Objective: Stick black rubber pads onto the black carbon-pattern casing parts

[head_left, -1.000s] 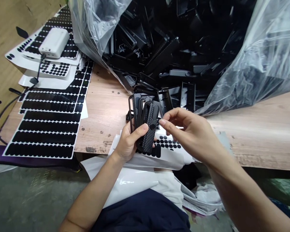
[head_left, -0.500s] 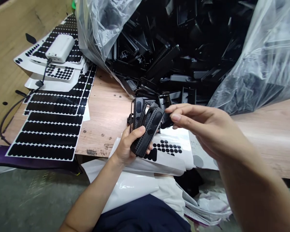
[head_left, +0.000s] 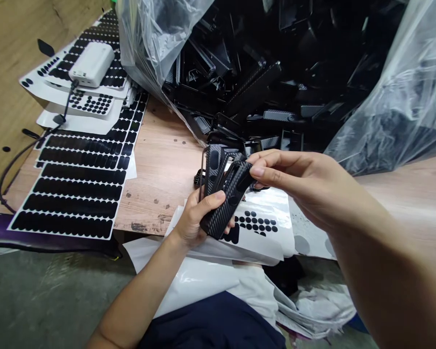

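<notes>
My left hand (head_left: 196,213) is wrapped around several narrow black casings with a carbon-fibre weave pattern. The front casing (head_left: 223,211) lies tilted, its upper end toward the right, and carries dark oval patches. Behind it, another casing (head_left: 213,162) leans against it within the same grip. At the upper right edge of the front casing, my right hand (head_left: 290,179) pinches with thumb and fingers; whether a thin sticker is also between them is hidden. Below the casings lies a white sheet with black round stickers (head_left: 256,223).
A clear plastic bag (head_left: 148,43) spills many black casings (head_left: 254,92) onto the wooden table (head_left: 160,150). To the left lie sheets of black stickers (head_left: 69,201), with a white power bank (head_left: 92,64) and its cable (head_left: 7,167) on top. White backing paper (head_left: 189,286) hangs over the front edge.
My right hand has closed in on the front casing and now touches its upper right edge. My left hand still holds the casings. The view has shifted slightly.
</notes>
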A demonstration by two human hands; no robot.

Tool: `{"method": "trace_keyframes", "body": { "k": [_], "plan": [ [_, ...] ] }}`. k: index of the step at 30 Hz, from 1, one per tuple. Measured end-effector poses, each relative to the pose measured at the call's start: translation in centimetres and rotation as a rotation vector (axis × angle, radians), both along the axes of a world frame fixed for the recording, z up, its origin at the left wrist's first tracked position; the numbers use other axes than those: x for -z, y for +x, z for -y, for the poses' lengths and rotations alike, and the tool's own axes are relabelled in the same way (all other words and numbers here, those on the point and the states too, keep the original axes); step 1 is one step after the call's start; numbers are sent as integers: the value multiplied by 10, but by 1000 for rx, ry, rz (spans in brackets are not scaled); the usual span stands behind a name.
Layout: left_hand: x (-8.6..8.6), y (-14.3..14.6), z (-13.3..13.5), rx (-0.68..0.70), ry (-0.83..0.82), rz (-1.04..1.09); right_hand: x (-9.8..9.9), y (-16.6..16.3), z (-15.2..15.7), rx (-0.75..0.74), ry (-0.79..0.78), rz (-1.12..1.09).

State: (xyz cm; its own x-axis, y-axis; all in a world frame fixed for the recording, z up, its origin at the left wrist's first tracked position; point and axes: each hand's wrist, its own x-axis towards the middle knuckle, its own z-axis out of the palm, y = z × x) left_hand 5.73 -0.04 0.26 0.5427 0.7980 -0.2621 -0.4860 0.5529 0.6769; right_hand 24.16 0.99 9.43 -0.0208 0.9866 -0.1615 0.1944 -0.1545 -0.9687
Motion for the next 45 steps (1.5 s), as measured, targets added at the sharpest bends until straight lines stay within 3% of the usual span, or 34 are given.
{"method": "trace_keyframes", "body": {
  "k": [33, 40, 42, 45],
  "plan": [
    [-3, -1, 1, 2, 21, -11, 10, -11, 17, 66, 499, 523],
    [-9, -1, 0, -31, 1, -38, 18, -23, 26, 174, 680, 719],
    [-9, -1, 1, -49, 8, -35, 20, -25, 26, 249, 639, 728],
    [-8, -2, 2, 12, 50, -62, 24, -22, 23, 195, 378, 483]
  ]
}}
